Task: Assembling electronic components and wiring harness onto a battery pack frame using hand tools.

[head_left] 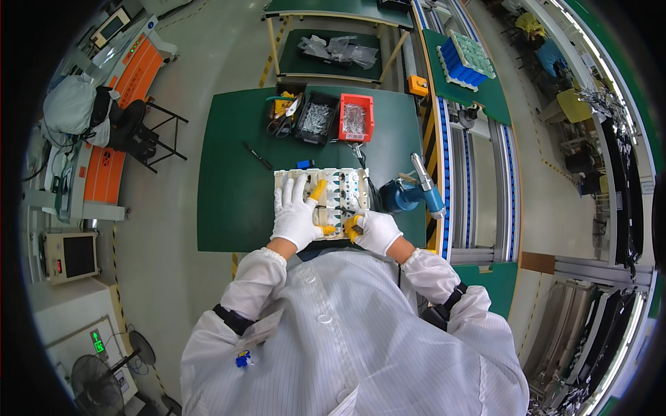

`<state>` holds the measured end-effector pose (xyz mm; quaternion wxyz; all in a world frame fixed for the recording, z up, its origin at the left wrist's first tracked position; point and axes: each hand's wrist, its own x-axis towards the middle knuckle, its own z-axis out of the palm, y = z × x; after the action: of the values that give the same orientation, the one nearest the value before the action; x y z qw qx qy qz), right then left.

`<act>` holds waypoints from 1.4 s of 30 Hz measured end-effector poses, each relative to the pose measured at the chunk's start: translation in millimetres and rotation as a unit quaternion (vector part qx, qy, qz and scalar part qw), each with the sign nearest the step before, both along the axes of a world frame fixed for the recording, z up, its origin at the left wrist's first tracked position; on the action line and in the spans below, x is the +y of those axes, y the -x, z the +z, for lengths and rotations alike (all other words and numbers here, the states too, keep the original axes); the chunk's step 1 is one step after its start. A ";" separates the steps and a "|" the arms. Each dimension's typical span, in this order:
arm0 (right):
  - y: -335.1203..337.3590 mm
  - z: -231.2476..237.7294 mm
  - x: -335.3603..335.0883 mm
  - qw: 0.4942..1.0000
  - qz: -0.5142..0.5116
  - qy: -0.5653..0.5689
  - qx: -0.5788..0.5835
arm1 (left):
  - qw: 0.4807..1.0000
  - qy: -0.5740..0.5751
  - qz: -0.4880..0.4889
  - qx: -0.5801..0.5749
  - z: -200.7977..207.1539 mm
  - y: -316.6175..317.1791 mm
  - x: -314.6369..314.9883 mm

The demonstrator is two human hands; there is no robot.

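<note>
A green table (236, 180) carries a white frame (333, 196), black pen (257, 156), blue tool (402, 197), black bin (310, 138) and red bin (371, 121).

A green lit rectangular sign (98, 342) at the lower left shows a pale arrow above a small running-figure pictogram. A pale printed strip (352, 136) crosses the front of the red open-topped plastic bin (370, 123), its characters too small to read. Small red lit marks glow on the beige boxy device with a dark front panel (71, 256), illegible here. On the orange-and-white floor-standing machine (132, 84), a dark emblem (106, 158) and a round blue mark (151, 24) are likewise indistinct.
</note>
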<state>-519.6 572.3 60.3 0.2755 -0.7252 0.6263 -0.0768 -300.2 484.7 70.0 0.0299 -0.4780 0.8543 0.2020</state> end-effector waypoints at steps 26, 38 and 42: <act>-49.1 19.7 -218.9 0.970 -0.148 0.185 0.044 | 0.999 -0.038 0.001 -0.004 0.2 1.7 -22.2; -66.5 -105.9 -353.1 0.954 -0.013 0.025 0.298 | 0.992 -0.082 0.024 0.088 -15.5 -21.4 -37.0; -62.3 -113.0 -353.5 0.948 -0.050 0.042 0.311 | 0.992 -0.070 0.025 0.106 -14.8 -21.9 -37.8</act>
<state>-457.3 218.9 -52.7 0.0322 -0.6917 0.7127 0.1124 -278.3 446.8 55.2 -0.0323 -0.4718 0.8242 0.3116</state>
